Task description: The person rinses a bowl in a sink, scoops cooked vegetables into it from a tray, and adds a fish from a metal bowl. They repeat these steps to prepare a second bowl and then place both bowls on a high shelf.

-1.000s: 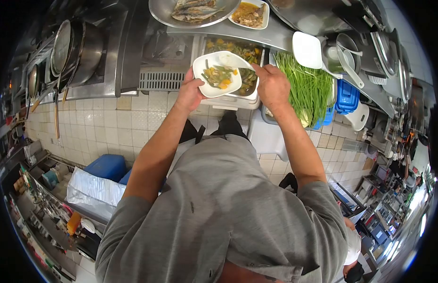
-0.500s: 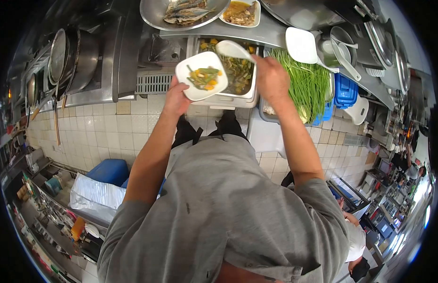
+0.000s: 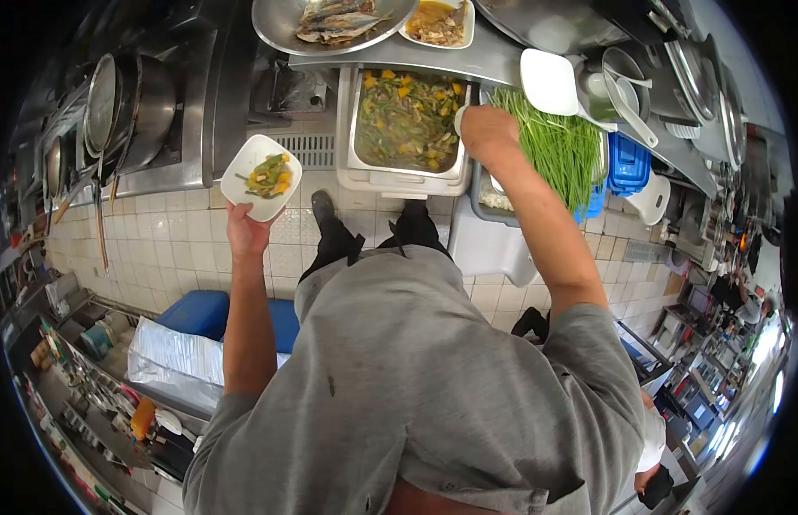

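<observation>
On the left, my left hand (image 3: 248, 232) grips the near rim of a small white square dish (image 3: 237, 182), away from the food pan. Green beans and orange squash pieces (image 3: 268, 176) lie in the dish. My right hand (image 3: 491, 133) is closed at the right edge of the metal pan (image 3: 354, 148), beside the green stalks. Part of the white serving spoon (image 3: 459, 120) shows by its fingers; most of it is hidden. Steamy mixed vegetables (image 3: 407, 120) fill the pan.
A steel bowl of fish (image 3: 283, 36) and a dish of saucy food (image 3: 465, 33) stand on the upper counter. Long green stalks (image 3: 558, 150) fill a bin at right, near a white plate (image 3: 549, 81) and blue container (image 3: 629, 163). Dark pans (image 3: 154, 112) sit left. Another person (image 3: 652, 442) is at lower right.
My left hand has carried the dish left and toward me, off the pan. My right hand has shifted slightly, and the spoon's bowl no longer shows over the vegetables.
</observation>
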{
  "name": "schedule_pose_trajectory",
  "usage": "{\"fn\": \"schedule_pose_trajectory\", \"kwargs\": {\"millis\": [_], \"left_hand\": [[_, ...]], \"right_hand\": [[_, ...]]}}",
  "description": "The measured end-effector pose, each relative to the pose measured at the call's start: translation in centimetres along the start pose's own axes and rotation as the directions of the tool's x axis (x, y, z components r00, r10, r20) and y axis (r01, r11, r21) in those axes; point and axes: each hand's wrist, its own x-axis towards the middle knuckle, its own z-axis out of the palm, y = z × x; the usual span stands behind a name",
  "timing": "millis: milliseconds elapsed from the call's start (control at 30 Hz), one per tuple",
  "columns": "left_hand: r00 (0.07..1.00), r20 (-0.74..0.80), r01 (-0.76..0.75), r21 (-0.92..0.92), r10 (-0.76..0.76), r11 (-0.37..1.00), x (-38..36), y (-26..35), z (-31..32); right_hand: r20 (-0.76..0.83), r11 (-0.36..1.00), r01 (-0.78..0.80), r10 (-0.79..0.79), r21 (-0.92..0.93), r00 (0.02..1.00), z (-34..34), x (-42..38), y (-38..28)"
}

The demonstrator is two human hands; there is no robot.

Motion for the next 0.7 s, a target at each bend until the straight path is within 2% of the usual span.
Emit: {"fn": "schedule_pose_trajectory", "kwargs": {"millis": [133,167,200,267,300,367,433,467,533,567,667,700], "left_hand": [[1.000,0.021,0.022,-0.052,-0.021,0.998,-0.6,0.1,-1.5],[1.000,-0.011,0.025,-0.048,-0.025,0.999,-0.5,-0.1,-1.3],[0.999,-0.040,0.029,-0.043,-0.031,0.999,-0.6,-0.2,-1.1],[0.999,-0.037,0.027,-0.030,-0.028,0.999,-0.8,0.1,-0.4],[0.999,-0.038,0.021,-0.030,-0.022,0.999,-0.9,0.2,0.1],[0.997,-0.072,-0.002,-0.035,-0.001,0.999,-1.5,0.5,0.6],[0.994,-0.107,-0.021,-0.048,0.016,0.999,-1.9,0.8,0.1],[0.998,-0.050,-0.028,-0.063,0.025,0.998,-2.0,1.0,-0.8],[1.000,0.009,-0.029,-0.084,0.030,0.996,-2.6,1.0,-1.5],[1.000,-0.018,-0.025,-0.081,0.023,0.996,-3.0,1.2,-1.3],[0.998,-0.059,-0.017,-0.070,0.013,0.997,-3.1,1.4,-1.3],[0.997,-0.079,-0.017,-0.067,0.012,0.998,-3.1,1.4,-1.4]], "right_hand": [[0.075,0.981,0.132,-0.122,-0.141,0.990,0.2,2.1,-3.6],[0.104,0.962,0.173,-0.154,-0.210,0.983,0.3,3.2,-4.3],[0.106,0.964,0.174,-0.156,-0.201,0.982,0.8,4.8,-4.8],[0.109,0.991,0.068,-0.055,-0.116,0.993,2.3,8.4,-5.5],[0.105,0.991,0.067,-0.055,-0.114,0.993,3.2,9.6,-5.0],[0.113,1.000,0.020,-0.022,0.019,0.993,5.4,11.1,-2.3],[0.064,0.993,0.092,-0.096,0.068,0.993,6.9,9.9,1.3],[0.065,0.994,0.093,-0.096,0.060,0.993,7.3,8.7,1.7],[0.006,0.987,-0.041,0.040,0.156,0.999,8.0,5.7,2.5],[0.009,0.987,-0.046,0.046,0.155,0.999,8.6,4.9,2.9],[-0.177,0.931,0.025,0.043,0.364,0.983,10.8,3.1,3.8],[-0.173,0.930,0.022,0.045,0.367,0.984,11.4,2.8,4.0]]}}
